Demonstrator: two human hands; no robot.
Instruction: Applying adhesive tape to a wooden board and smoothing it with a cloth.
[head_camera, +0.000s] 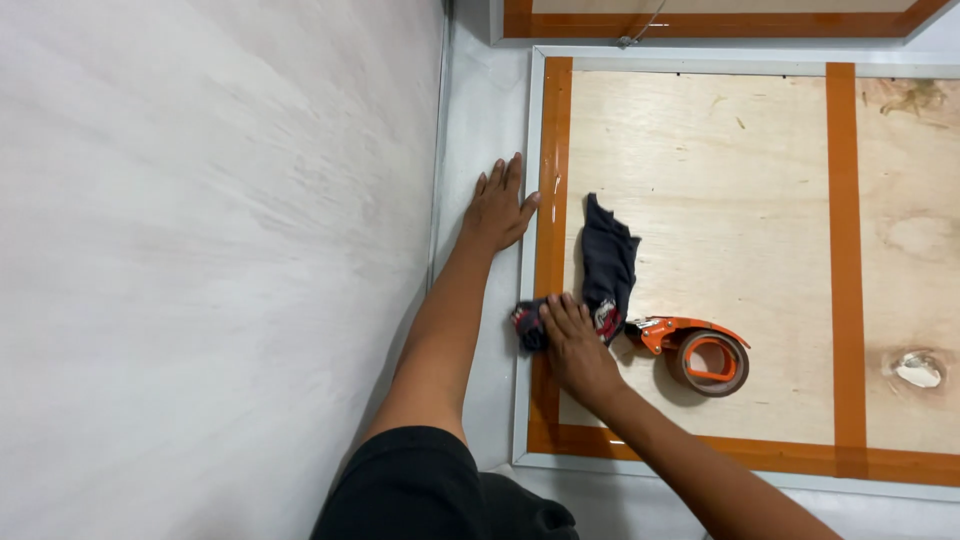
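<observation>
Black fabric of a sleeve (420, 480) fills the bottom edge, and both bare arms reach forward from it. On the left, the left hand (497, 208) lies flat and open, fingers spread, palm down on the white surface just beside the pale frame (524, 280) of a plywood board (720, 200); it holds nothing. Further right, the right hand (572, 340) presses down, fingers extended, on the near end of a dark cloth (608, 262). That cloth lies crumpled across the orange tape strip (551, 180) running along the board's left edge and stretches away onto the bare wood. Just right of this hand, touching or nearly touching the cloth, a roll of brown tape in an orange dispenser (705, 357) rests on the plywood. More orange tape borders the board's near edge, and a second strip (845, 250) crosses it farther right.
</observation>
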